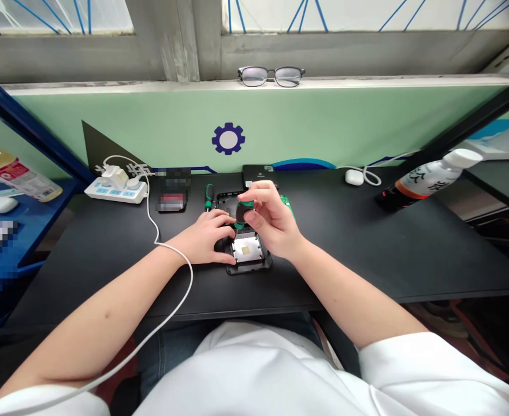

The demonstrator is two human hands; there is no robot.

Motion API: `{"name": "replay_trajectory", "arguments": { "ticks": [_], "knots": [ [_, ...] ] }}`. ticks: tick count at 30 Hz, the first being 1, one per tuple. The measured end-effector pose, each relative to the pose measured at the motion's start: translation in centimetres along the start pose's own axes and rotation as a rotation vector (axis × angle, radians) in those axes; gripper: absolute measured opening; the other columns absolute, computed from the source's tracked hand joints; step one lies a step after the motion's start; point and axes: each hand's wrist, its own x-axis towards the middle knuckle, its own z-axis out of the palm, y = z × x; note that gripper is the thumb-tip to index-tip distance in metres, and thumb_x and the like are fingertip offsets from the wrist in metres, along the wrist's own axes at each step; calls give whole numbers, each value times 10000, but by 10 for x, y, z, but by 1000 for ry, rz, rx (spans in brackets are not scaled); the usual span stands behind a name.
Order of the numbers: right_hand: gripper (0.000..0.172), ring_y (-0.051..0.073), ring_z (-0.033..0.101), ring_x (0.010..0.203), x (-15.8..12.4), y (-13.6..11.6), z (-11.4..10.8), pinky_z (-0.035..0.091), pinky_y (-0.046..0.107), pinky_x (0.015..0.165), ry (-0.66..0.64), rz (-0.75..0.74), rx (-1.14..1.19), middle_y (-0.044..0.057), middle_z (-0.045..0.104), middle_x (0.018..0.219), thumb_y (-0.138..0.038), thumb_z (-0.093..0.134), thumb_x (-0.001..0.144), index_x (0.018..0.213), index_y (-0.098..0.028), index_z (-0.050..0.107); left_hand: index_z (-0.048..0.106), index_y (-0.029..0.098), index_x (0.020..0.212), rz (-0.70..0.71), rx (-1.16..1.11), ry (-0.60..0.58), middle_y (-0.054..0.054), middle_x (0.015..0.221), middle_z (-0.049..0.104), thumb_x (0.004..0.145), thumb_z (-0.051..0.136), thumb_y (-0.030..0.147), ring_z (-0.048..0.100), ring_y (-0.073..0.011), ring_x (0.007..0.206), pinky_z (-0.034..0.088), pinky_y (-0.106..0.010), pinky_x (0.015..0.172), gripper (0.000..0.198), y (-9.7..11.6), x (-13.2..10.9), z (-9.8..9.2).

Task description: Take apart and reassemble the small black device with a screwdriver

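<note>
My right hand (275,224) grips a screwdriver (244,215) with a green and black handle. It stands nearly upright over a black device casing (254,267), and its tip is hard to make out. A silver metal plate (248,249) with a small gold-coloured square lies in the casing. My left hand (208,238) rests at the casing's left edge, thumb and fingers spread apart and touching it. Just beyond my left hand lies a second green and black screwdriver (210,197). Partly hidden by my right hand are a black shell part (226,202) and a green circuit board (287,203).
A white cable (189,283) runs over my left forearm from the power strip (115,190). Behind the work are a black box (258,173) and a dark, blurred item (173,190). A bottle (427,180) and a white earphone case (354,177) stand right. Glasses (271,76) rest on the ledge.
</note>
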Motion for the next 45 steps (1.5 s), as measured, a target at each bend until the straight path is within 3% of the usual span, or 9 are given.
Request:
{"name": "replay_trajectory", "arguments": {
  "ticks": [4, 8, 16, 20, 24, 30, 38, 42, 45],
  "knots": [
    [252, 237, 704, 1120, -1, -5, -5, 659, 414, 872, -85, -18, 40, 118, 684, 1223, -429, 523, 1123, 1253, -264, 662, 769, 258, 1145, 2, 4, -3, -128, 1456, 668, 827, 917, 569, 465, -407, 1475, 403, -636, 1237, 468, -1, 0, 1],
    [226, 222, 753, 1150, -1, -6, -5, 662, 442, 978, -54, 23, 131, 108, 741, 1266, -400, 512, 1133, 1244, -266, 658, 775, 250, 1128, -3, -9, 5, -136, 1465, 664, 815, 921, 574, 475, -414, 1459, 411, -645, 1231, 474, -2, 0, 1],
    [313, 207, 783, 1058, -2, -4, 14, 676, 379, 886, 39, 101, 223, 48, 753, 1062, -427, 813, 968, 1121, -267, 592, 790, 278, 1207, 5, -73, 6, -132, 1439, 670, 808, 924, 555, 495, -411, 1448, 421, -636, 1225, 505, -3, 1, 1],
    [245, 198, 791, 1050, -2, -6, 16, 686, 412, 911, -75, 119, 328, 101, 769, 1270, -443, 663, 1068, 1210, -280, 547, 785, 278, 1216, -2, -74, 7, -136, 1491, 637, 797, 934, 544, 476, -421, 1466, 412, -654, 1223, 518, -4, 2, 1],
    [246, 190, 769, 992, -1, -4, 7, 685, 411, 861, -54, 169, 311, 116, 712, 1412, -470, 613, 1084, 1251, -294, 571, 779, 254, 1103, -25, -60, -8, -133, 1444, 653, 797, 934, 559, 503, -407, 1423, 434, -636, 1213, 459, -1, 2, -2],
    [290, 239, 674, 1075, 4, 3, -5, 652, 409, 832, 47, 82, 55, 99, 646, 1175, -538, 641, 1049, 1139, -275, 721, 771, 258, 1104, -23, -54, 0, -126, 1368, 678, 797, 934, 551, 513, -396, 1404, 446, -627, 1212, 455, -1, 1, -2],
    [249, 231, 762, 1122, 0, -5, 4, 671, 445, 968, -27, 92, 287, 103, 747, 1211, -482, 617, 1081, 1159, -264, 706, 766, 257, 1151, -1, -24, 0, -126, 1422, 667, 840, 899, 545, 501, -402, 1428, 438, -612, 1211, 443, -2, 0, 1],
    [225, 218, 763, 1151, -1, -2, 8, 674, 400, 950, 10, 28, 331, 69, 766, 1150, -355, 808, 977, 1150, -275, 688, 755, 247, 1169, 20, -14, 4, -133, 1401, 674, 885, 858, 550, 514, -395, 1410, 442, -607, 1200, 428, -2, 0, 1],
    [181, 193, 773, 1092, -1, -2, 9, 681, 381, 909, -6, 61, 354, 59, 772, 1155, -341, 711, 1048, 1211, -292, 650, 751, 243, 1154, 30, 1, 2, -139, 1434, 659, 930, 812, 545, 512, -392, 1411, 433, -618, 1202, 381, -3, 0, 1]
  ]
}}
